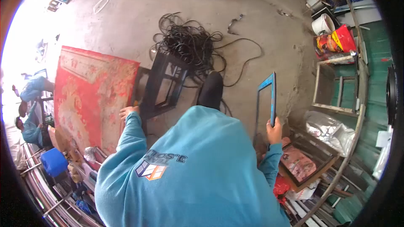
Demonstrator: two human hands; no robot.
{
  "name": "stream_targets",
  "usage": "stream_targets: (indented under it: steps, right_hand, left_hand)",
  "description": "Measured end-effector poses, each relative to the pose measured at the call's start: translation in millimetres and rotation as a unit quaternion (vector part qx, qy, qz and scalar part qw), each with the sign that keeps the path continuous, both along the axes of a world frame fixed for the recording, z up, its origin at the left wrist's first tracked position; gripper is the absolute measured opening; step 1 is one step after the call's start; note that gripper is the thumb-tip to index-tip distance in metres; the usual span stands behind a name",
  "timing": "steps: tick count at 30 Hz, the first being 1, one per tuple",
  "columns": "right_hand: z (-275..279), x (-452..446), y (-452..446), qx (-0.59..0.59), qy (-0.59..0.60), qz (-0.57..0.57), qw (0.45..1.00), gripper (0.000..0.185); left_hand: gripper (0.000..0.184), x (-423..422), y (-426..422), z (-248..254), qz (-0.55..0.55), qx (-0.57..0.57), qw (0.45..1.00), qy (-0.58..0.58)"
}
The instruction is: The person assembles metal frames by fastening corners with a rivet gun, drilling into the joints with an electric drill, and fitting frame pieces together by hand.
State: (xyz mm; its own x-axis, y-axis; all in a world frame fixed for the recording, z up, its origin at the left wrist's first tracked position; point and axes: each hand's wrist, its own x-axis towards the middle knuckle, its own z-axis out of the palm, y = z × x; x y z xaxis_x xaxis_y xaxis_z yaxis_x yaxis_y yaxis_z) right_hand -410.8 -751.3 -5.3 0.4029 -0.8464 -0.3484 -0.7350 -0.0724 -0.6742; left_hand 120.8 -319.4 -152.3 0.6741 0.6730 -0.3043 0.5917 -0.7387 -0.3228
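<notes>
- Right hand (274,131) clenched around one side of a blue frame (273,98), out at the person's right.
- Left hand (129,111) touches the edge of a red panel (94,96); cannot tell whether it grips.
- Black frame (152,79) just beside the left hand.
- Beyond: tangled black cable (185,44) on grey, stained floor (126,25).
- Right: white bucket (323,24), green wall (381,46).
- Left: people in teal (33,131).
</notes>
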Motion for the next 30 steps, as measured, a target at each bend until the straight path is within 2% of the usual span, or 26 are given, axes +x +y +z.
stream_targets:
  steps: [1,3,5,6,7,8,9,10,11,12,13,14,15,17,19,20,21,23,24,25,27,28,29,30]
  right_hand:
    - [1,-2,-11,-0.006,0.011,0.005,1.000,0.028]
    - [-6,-1,-32,-0.027,0.023,0.002,0.999,0.029]
    - [-47,-2,-58,-0.016,0.029,0.002,0.999,0.030]
    - [-61,1,-72,-0.001,0.030,-0.008,1.000,0.032]
    - [-63,12,-85,-0.002,0.036,-0.002,0.999,0.032]
    - [-67,37,-102,-0.002,0.028,0.020,0.999,0.032]
    - [-71,66,-130,-0.001,0.020,0.043,0.999,0.032]
    - [-73,93,-160,0.000,0.024,0.049,0.999,0.032]
    - [-71,118,-183,0.039,0.065,0.061,0.995,0.036]
    - [-71,145,-205,0.077,0.104,0.075,0.989,0.040]
    - [-71,169,-227,0.108,0.141,0.093,0.980,0.046]
    - [-78,190,-248,0.101,0.167,0.137,0.971,0.050]
    - [-85,210,-268,0.095,0.169,0.149,0.970,0.050]
    - [-93,248,-297,0.043,0.135,0.197,0.970,0.053]
    - [-70,308,-337,0.045,0.172,0.199,0.964,0.050]
    - [-54,336,-354,0.036,0.150,0.198,0.968,0.044]
    - [-44,354,-370,0.027,0.130,0.195,0.972,0.039]
    - [-67,370,-408,0.010,0.136,0.233,0.963,0.037]
    - [-90,379,-425,-0.044,0.110,0.258,0.959,0.036]
    - [-107,397,-441,-0.097,0.080,0.284,0.950,0.035]
    - [-86,470,-458,-0.124,0.126,0.315,0.932,0.032]
    - [-83,506,-468,-0.141,0.124,0.337,0.923,0.031]
    - [-85,539,-479,-0.156,0.120,0.354,0.914,0.030]
    - [-91,572,-492,-0.169,0.110,0.382,0.902,0.029]
  left_hand:
    - [0.124,-3,-28,23,0.040,0.009,0.999,0.015]
    - [0.126,7,-34,-2,0.098,0.044,0.994,-0.016]
    - [0.129,27,6,-83,0.151,0.205,0.963,-0.090]
    - [0.129,25,54,-117,0.155,0.206,0.962,-0.086]
    - [0.114,25,61,-141,0.107,0.464,0.856,-0.202]
    - [0.114,13,52,-89,0.113,0.459,0.859,-0.197]
    - [0.118,12,-33,8,0.117,0.102,0.984,0.083]
    - [0.119,33,-9,-5,0.128,0.018,0.978,0.166]
    - [0.120,49,15,3,0.137,-0.058,0.956,0.252]
    - [0.121,63,-3,19,0.092,-0.108,0.949,0.281]
    - [0.121,65,-11,18,0.104,-0.106,0.947,0.285]
    - [0.121,66,-27,10,0.054,-0.142,0.981,0.118]
    - [0.121,67,-39,0,0.004,-0.171,0.984,-0.058]
    - [0.124,81,-76,9,0.054,-0.173,0.983,-0.036]
    - [0.126,91,-81,-4,0.131,-0.140,0.981,-0.011]
    - [0.128,86,-60,-24,0.127,-0.148,0.981,-0.003]
    - [0.128,85,-64,-15,0.130,-0.147,0.981,0.000]
    - [0.128,88,-86,2,0.114,-0.113,0.985,0.054]
    - [0.128,83,-76,-19,0.144,-0.114,0.981,0.053]
    - [0.128,81,-80,-15,0.156,-0.119,0.979,0.049]
    - [0.127,83,-86,9,0.133,-0.201,0.970,0.034]
    - [0.123,78,-82,5,0.113,-0.199,0.974,0.000]
    - [0.123,45,-42,-25,0.115,-0.192,0.975,-0.008]
    - [0.111,49,-33,-36,0.244,-0.434,0.865,-0.065]
